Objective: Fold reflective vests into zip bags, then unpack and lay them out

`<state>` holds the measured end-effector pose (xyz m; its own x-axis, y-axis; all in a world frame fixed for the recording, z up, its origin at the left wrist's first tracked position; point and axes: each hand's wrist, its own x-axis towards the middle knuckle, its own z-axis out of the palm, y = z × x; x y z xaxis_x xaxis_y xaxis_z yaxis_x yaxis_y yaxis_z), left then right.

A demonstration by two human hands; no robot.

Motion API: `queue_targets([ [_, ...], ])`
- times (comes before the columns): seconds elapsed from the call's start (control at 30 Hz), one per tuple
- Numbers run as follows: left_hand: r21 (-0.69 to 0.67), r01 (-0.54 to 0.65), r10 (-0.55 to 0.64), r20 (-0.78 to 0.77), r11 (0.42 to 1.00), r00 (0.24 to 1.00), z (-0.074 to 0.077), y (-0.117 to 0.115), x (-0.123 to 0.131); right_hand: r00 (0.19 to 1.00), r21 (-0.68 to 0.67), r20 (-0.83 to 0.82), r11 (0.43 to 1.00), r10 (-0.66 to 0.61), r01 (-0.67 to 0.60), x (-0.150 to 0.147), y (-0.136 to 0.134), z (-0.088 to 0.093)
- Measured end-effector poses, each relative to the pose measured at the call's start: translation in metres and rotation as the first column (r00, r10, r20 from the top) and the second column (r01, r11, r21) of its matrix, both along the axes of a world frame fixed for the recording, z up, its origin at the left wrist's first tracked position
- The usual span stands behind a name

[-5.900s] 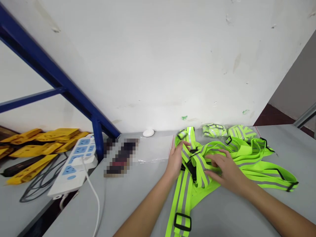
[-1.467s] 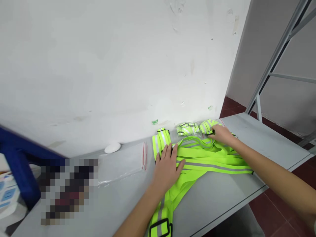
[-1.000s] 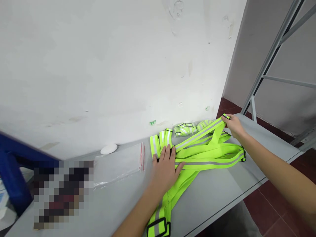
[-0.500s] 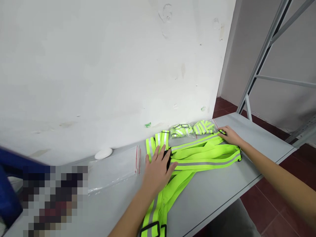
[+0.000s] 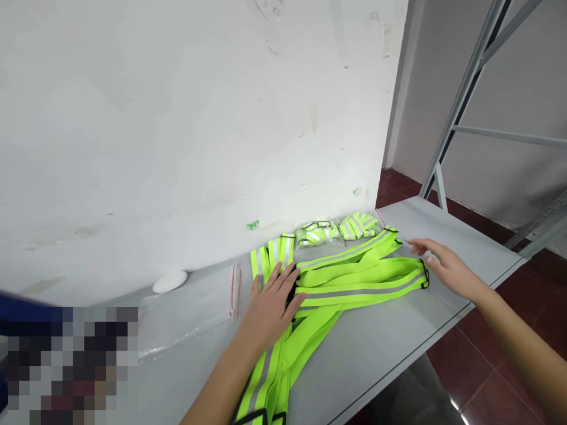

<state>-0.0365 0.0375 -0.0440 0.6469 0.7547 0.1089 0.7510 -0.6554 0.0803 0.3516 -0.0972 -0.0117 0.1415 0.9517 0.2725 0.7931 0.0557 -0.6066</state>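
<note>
On a grey worktop [image 5: 354,348] lies a fluorescent reflective harness [image 5: 358,291], the left hand [image 5: 268,307] with fingers flattened over it, likely anchoring; the right hand [image 5: 449,270] hovers beside it, fingers parted, empty.

See a disc [image 5: 170,281] at eight o'clock, white, just beside the white wall [image 5: 199,130], and a blue beam [image 5: 22,301] farther out. At two, see a metal rack [image 5: 465,94] before a grey wall [image 5: 514,88]; at four, dark red floor tiles [image 5: 469,366].

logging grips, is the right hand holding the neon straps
No, the right hand is open beside the neon straps, with a gap between them.
</note>
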Motion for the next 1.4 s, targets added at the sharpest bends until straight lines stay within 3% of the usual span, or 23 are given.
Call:
queue_targets([
  [0.13,-0.001,0.042,-0.042,-0.01,0.999,0.999,-0.004,0.001,0.001,0.98,-0.095,0.015,0.975,-0.199,0.199,-0.02,-0.022,-0.011],
  [0.23,0.028,0.05,-0.049,-0.018,0.998,0.999,-0.007,0.001,0.003,0.946,-0.019,-0.058,0.948,-0.319,0.319,-0.029,-0.019,-0.016],
  [0.33,0.048,0.022,-0.02,-0.039,0.999,0.999,-0.007,0.001,0.005,0.904,0.085,-0.151,0.906,-0.401,0.416,-0.033,-0.017,-0.008],
  [0.4,0.048,0.002,0.001,-0.053,0.999,0.999,-0.006,0.0,0.006,0.883,0.081,-0.172,0.887,-0.436,0.454,-0.033,-0.021,-0.001],
  [0.5,0.042,-0.02,0.022,-0.063,0.999,0.998,-0.004,-0.001,0.008,0.884,-0.008,-0.071,0.886,-0.463,0.464,-0.03,-0.025,-0.005],
  [0.63,0.041,-0.026,0.028,-0.058,0.999,0.998,-0.003,-0.004,0.01,0.873,-0.14,0.175,0.866,-0.455,0.48,-0.021,-0.019,-0.033],
  [0.8,0.063,-0.036,0.037,-0.022,0.997,0.999,-0.004,-0.006,0.01,0.838,-0.125,0.385,0.878,-0.387,0.463,-0.013,0.0,-0.057],
  [1.0,0.113,-0.074,0.075,-0.006,0.991,0.997,0.002,-0.011,0.011,0.771,-0.069,0.575,0.923,-0.273,0.378,-0.007,0.015,-0.062],
  [1.13,0.09,-0.097,0.097,0.005,0.991,0.995,0.008,-0.019,0.014,0.69,0.049,0.676,0.95,-0.258,0.307,-0.007,0.015,-0.062],
  [1.27,0.023,-0.087,0.086,0.036,0.996,0.996,0.009,-0.026,0.016,0.657,0.196,0.702,0.961,-0.276,0.195,-0.012,0.014,-0.053],
  [1.4,-0.049,-0.09,0.093,0.061,0.995,0.994,0.005,-0.032,0.017,0.777,0.323,0.564,0.941,-0.279,0.104,-0.047,0.033,-0.027],
])
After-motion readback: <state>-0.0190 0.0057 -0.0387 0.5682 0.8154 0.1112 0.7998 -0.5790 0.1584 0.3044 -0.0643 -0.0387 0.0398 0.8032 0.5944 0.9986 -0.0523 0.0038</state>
